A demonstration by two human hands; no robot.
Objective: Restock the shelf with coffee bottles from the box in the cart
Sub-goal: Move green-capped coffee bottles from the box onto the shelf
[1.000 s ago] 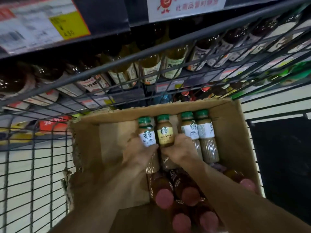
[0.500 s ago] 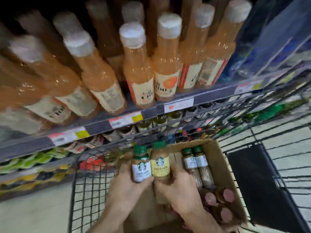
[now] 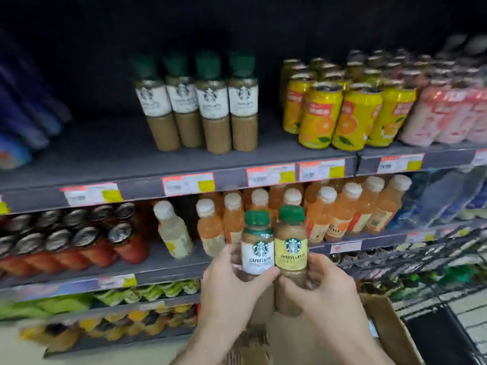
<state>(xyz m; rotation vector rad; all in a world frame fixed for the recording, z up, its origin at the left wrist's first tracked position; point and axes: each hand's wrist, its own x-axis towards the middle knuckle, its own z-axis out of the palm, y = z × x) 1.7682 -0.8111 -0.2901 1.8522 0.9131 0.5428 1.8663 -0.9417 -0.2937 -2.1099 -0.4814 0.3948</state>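
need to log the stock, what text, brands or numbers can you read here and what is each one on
"CAFFE LATTE": white label of the bottle in the left hand, under a round green logo.
"CHEESE LATTE": yellow label of the bottle in the right hand, same logo.
Four coffee bottles on the upper shelf: same logo, words blurred.
Yellow cans: print blurred.
Shelf price tags: too blurred to read.

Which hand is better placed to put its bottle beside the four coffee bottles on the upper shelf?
Probably left. The left hand holds the Caffe Latte bottle, nearer the bare shelf space left of the four coffee bottles; cans crowd their right.
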